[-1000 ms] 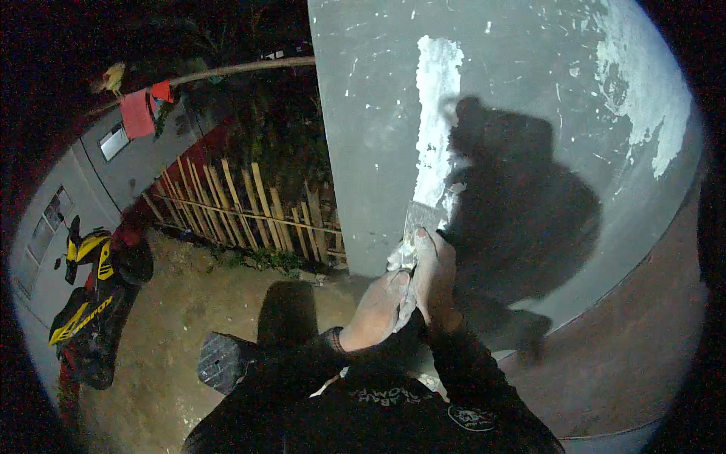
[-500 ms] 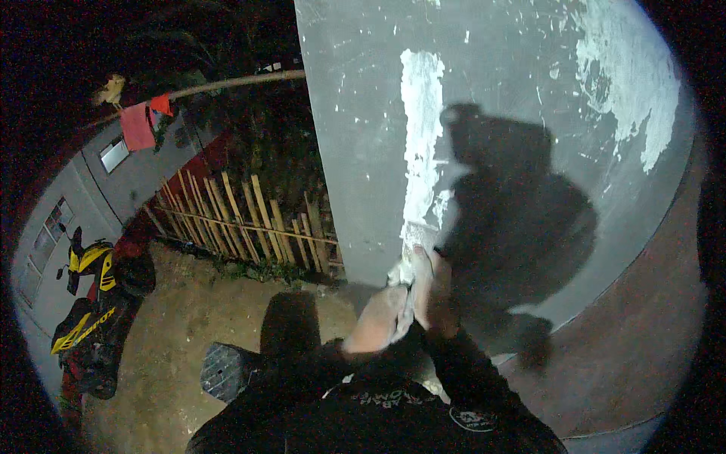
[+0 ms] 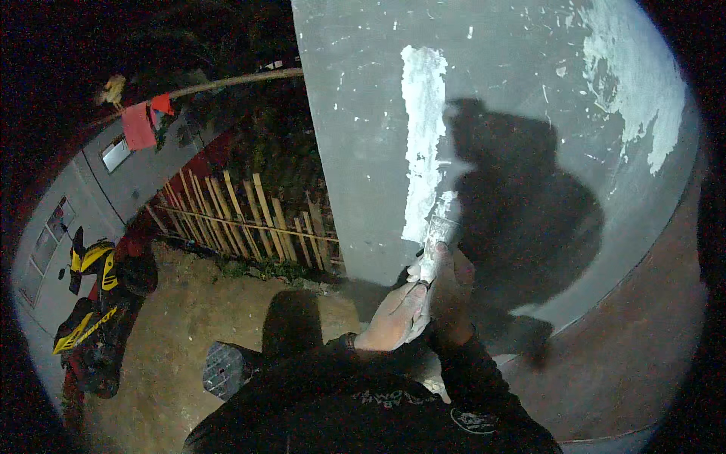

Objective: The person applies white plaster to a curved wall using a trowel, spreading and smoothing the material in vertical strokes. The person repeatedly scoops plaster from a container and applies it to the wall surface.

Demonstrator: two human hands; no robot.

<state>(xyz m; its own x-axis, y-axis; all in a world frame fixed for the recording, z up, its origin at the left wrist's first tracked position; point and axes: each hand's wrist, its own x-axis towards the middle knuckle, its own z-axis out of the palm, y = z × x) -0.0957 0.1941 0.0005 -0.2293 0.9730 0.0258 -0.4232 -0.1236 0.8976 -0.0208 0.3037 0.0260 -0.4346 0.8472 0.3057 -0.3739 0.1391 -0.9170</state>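
A grey wall stands before me, with a tall strip of wet white putty on it. My right hand, partly in shadow, is closed around a putty knife, its thumb toward the blade. The white-smeared putty knife meets the wall just right of the strip's lower end. My left hand, dusted with white, closes around the lower part of the same tool, against the right hand. The handle is mostly hidden between the fingers.
More white putty covers the wall at upper right. My shadow darkens the wall beside the hands. A bamboo fence, a yellow and black motorcycle and a dark block-like object are at left. Cloths hang on a pole.
Both hands and the putty knife have shifted right and slightly toward me, from the foot of the white strip to the wall beside it. The view has moved slightly.
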